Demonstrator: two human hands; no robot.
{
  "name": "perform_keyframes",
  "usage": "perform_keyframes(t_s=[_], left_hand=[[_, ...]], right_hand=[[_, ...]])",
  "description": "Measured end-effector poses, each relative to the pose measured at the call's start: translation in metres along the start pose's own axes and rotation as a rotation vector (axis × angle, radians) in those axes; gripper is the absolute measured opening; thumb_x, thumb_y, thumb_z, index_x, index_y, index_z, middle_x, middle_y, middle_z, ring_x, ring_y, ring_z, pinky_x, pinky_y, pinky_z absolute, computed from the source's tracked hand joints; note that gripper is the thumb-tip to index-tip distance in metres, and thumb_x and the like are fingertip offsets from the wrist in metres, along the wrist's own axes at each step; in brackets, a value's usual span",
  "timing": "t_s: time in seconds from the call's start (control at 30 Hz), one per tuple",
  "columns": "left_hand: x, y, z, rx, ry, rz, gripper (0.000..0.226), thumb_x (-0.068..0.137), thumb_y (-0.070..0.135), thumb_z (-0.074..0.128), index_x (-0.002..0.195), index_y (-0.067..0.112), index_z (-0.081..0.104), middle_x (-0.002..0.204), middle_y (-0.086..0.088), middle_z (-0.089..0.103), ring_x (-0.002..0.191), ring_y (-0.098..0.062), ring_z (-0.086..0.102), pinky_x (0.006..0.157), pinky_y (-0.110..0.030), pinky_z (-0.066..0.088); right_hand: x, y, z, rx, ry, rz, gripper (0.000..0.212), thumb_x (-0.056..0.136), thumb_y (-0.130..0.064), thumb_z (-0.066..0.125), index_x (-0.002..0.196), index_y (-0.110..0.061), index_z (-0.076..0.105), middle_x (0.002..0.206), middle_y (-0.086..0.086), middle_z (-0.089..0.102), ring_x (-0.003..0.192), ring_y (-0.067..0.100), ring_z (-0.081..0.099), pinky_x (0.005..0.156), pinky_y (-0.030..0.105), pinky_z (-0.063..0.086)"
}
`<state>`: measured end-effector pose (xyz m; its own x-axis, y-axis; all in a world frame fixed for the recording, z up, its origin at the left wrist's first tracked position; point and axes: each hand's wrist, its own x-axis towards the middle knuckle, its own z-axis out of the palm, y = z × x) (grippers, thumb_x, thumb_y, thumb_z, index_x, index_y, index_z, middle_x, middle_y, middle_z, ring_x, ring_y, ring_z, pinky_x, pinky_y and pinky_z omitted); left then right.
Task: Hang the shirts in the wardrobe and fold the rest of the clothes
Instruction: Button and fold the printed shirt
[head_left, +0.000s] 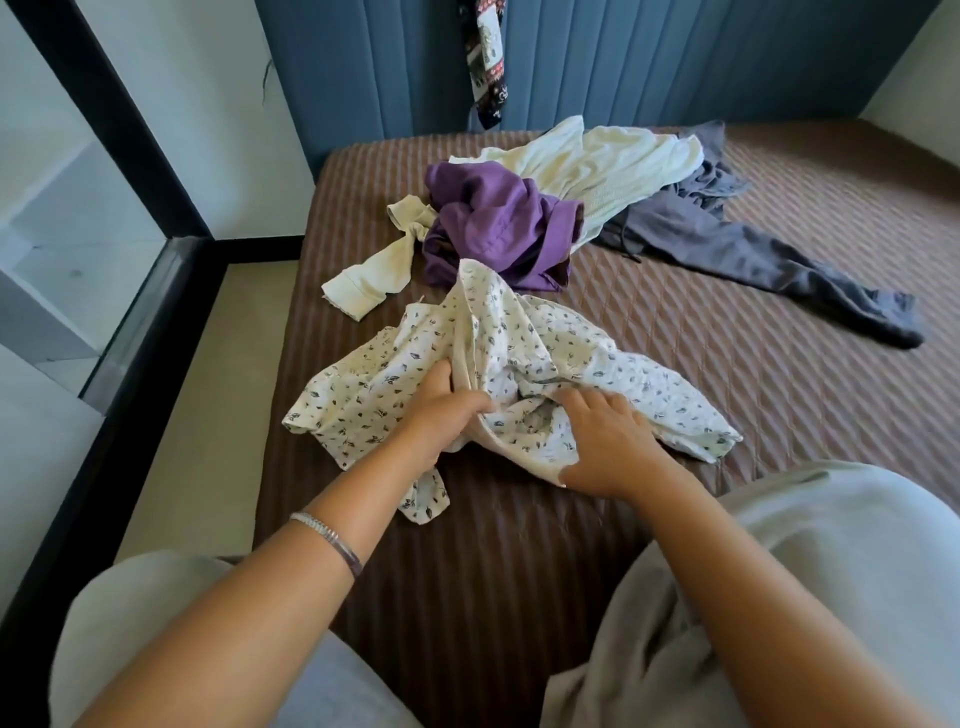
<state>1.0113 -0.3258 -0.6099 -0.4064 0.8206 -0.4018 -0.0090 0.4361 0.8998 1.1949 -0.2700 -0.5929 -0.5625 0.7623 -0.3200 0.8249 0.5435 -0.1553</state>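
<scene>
1. The bed (675, 364), covered in a brown quilted spread, is seen carrying all the loose clothes; a cream garment (587, 166), a purple garment (493, 228) and grey trousers (737, 249) are heaped toward the headboard, well apart from the hands.
2. The floral shirt (519, 338) is laid crumpled at the near side of the bed, its long axis running left to right across the person's front, with a ridge of cloth raised toward the purple garment.
3. The shirt is reached equally by both hands, at its middle.
4. A bunched fold is gripped by the left hand (441, 410), fingers curled round it.
5. The cloth just beside it is pressed by the right hand (602, 441); whether cloth is pinched under it cannot be told.
</scene>
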Motion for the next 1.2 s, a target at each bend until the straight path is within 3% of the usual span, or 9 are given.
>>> perform_keyframes(t_s=[0.13, 0.27, 0.43, 0.6, 0.83, 0.9, 1.03, 1.13, 1.2], left_hand=[[-0.019, -0.020, -0.016, 0.448, 0.162, 0.254, 0.034, 0.081, 0.020, 0.061, 0.112, 0.018, 0.049, 0.112, -0.001, 0.053, 0.098, -0.020, 0.055, 0.082, -0.037, 0.053], [-0.036, -0.054, -0.024, 1.208, 0.274, 0.271, 0.068, 0.077, 0.029, 0.065, 0.132, 0.012, 0.031, 0.129, -0.008, 0.033, 0.120, -0.028, 0.039, 0.095, -0.037, 0.045], [-0.032, -0.065, -0.031, 1.126, 0.255, 0.417, 0.030, 0.090, 0.017, 0.055, 0.120, 0.012, 0.052, 0.113, -0.005, 0.057, 0.092, -0.021, 0.059, 0.072, -0.030, 0.048], [-0.042, -0.063, -0.054, 0.733, 0.191, 0.383, 0.026, 0.085, -0.002, 0.054, 0.102, 0.014, 0.066, 0.090, 0.004, 0.063, 0.072, -0.006, 0.055, 0.067, -0.010, 0.041], [-0.062, -0.073, -0.053, 1.080, 0.233, 0.084, 0.027, 0.085, 0.014, 0.056, 0.112, 0.009, 0.055, 0.110, -0.008, 0.052, 0.093, -0.024, 0.055, 0.070, -0.030, 0.043], [-0.066, -0.060, -0.053, 1.023, 0.324, 0.238, 0.022, 0.087, 0.008, 0.051, 0.108, 0.007, 0.057, 0.099, -0.007, 0.056, 0.082, -0.020, 0.052, 0.065, -0.030, 0.040], [-0.096, -0.011, -0.051, 0.824, 0.578, 0.755, 0.016, 0.079, -0.003, 0.053, 0.091, 0.005, 0.060, 0.086, -0.003, 0.054, 0.068, -0.017, 0.048, 0.056, -0.024, 0.032], [-0.124, 0.000, -0.035, 0.886, 0.338, 0.657, 0.013, 0.083, 0.006, 0.053, 0.090, 0.015, 0.059, 0.084, 0.009, 0.048, 0.068, -0.007, 0.045, 0.058, -0.019, 0.033], [-0.128, -0.010, -0.024, 1.014, 0.047, 0.347, 0.011, 0.085, 0.013, 0.054, 0.092, 0.016, 0.061, 0.081, 0.008, 0.052, 0.071, -0.008, 0.053, 0.061, -0.022, 0.044]], right_hand=[[0.006, 0.000, 0.017, -0.008, -0.073, -0.031, 0.016, 0.082, -0.034, 0.063, 0.091, -0.022, 0.056, 0.098, -0.002, 0.057, 0.093, 0.019, 0.055, 0.079, 0.033, 0.049], [0.009, -0.004, 0.020, 0.228, -0.023, -0.083, 0.021, 0.079, -0.023, 0.058, 0.063, -0.018, 0.045, 0.070, -0.003, 0.048, 0.064, 0.013, 0.047, 0.056, 0.029, 0.039], [0.014, -0.002, 0.027, 0.391, -0.125, -0.083, 0.028, 0.097, -0.030, 0.049, 0.093, -0.006, 0.063, 0.097, 0.005, 0.062, 0.091, 0.023, 0.057, 0.075, 0.032, 0.043], [0.017, 0.002, 0.046, 0.079, -0.012, -0.029, 0.066, 0.083, -0.031, 0.064, 0.142, -0.028, 0.035, 0.135, 0.004, 0.046, 0.121, 0.028, 0.047, 0.091, 0.035, 0.044], [0.013, -0.003, 0.041, -0.110, 0.125, -0.082, 0.020, 0.083, -0.034, 0.057, 0.100, -0.025, 0.060, 0.114, 0.000, 0.051, 0.120, 0.026, 0.043, 0.101, 0.039, 0.032], [0.003, -0.008, 0.021, 0.144, 0.235, 0.002, 0.015, 0.085, -0.027, 0.052, 0.090, -0.014, 0.056, 0.084, 0.001, 0.055, 0.089, 0.026, 0.059, 0.076, 0.031, 0.047], [-0.029, -0.015, -0.047, 0.561, 0.661, 0.143, 0.008, 0.088, -0.013, 0.053, 0.083, -0.007, 0.056, 0.064, 0.002, 0.051, 0.056, 0.016, 0.048, 0.048, 0.023, 0.035], [-0.058, -0.020, -0.059, 0.695, 0.710, 0.076, 0.015, 0.086, -0.014, 0.054, 0.076, -0.005, 0.050, 0.060, 0.005, 0.054, 0.052, 0.018, 0.047, 0.050, 0.027, 0.038], [-0.064, -0.029, -0.031, 0.562, 0.406, 0.019, 0.014, 0.088, -0.018, 0.054, 0.090, -0.007, 0.062, 0.075, 0.008, 0.064, 0.066, 0.021, 0.057, 0.061, 0.030, 0.044]])
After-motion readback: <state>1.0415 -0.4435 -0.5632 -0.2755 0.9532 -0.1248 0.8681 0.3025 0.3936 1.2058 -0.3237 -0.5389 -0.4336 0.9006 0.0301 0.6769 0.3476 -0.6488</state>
